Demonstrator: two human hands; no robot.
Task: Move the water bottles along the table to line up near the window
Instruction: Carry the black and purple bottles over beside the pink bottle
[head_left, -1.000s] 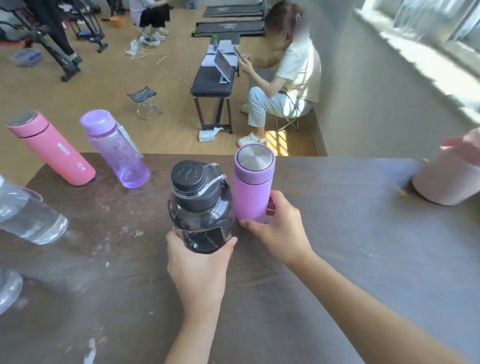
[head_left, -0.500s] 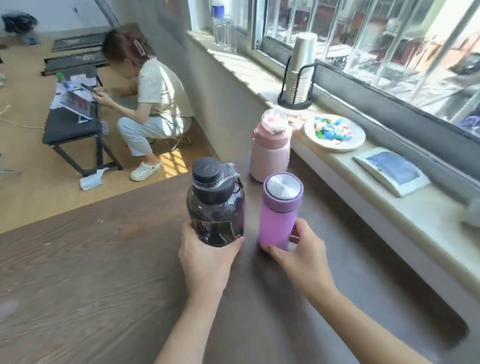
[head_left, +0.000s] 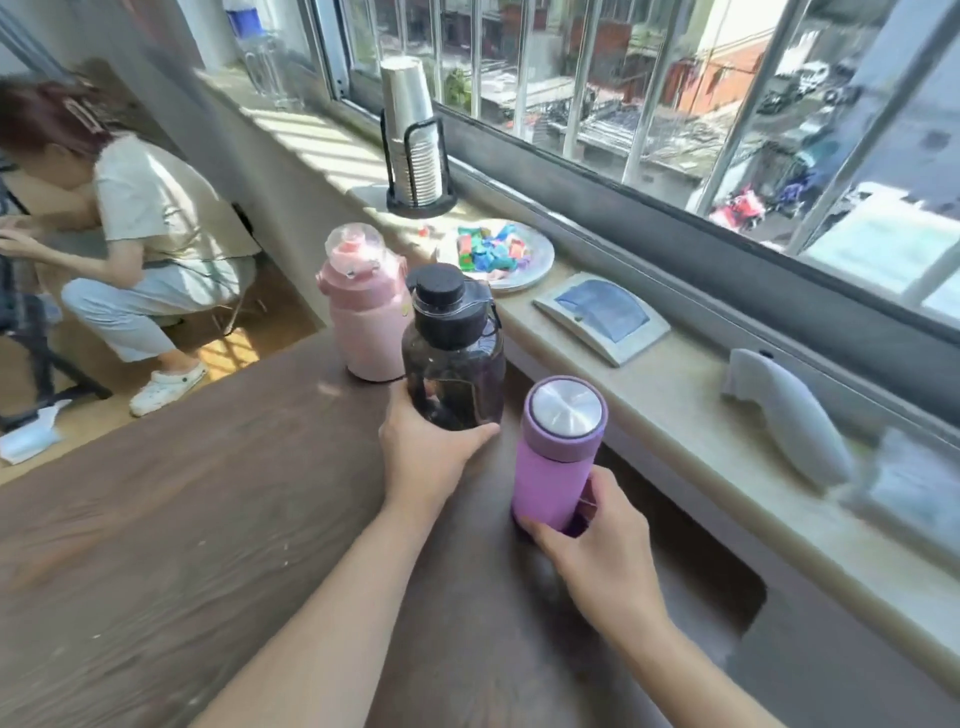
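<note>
My left hand (head_left: 428, 449) grips the base of a dark smoky bottle (head_left: 454, 358) with a black cap, upright on the brown table (head_left: 182, 519). It stands right beside a pink jug bottle (head_left: 361, 306) at the table's far corner. My right hand (head_left: 597, 545) holds the lower part of a purple flask (head_left: 558, 452) with a steel lid, upright near the table's window-side edge, a short gap to the right of the dark bottle.
A stone window sill (head_left: 670, 410) runs along the table's right edge, carrying a cup stack in a black holder (head_left: 413, 135), a plate of coloured bits (head_left: 496, 254), a framed pad (head_left: 602, 314) and a grey device (head_left: 784, 415). A person (head_left: 130, 234) sits at left on the floor side.
Both hands have carried their bottles along the table toward the window. The dark bottle now stands beside the pink jug, and the purple flask has separated from it to the right.
</note>
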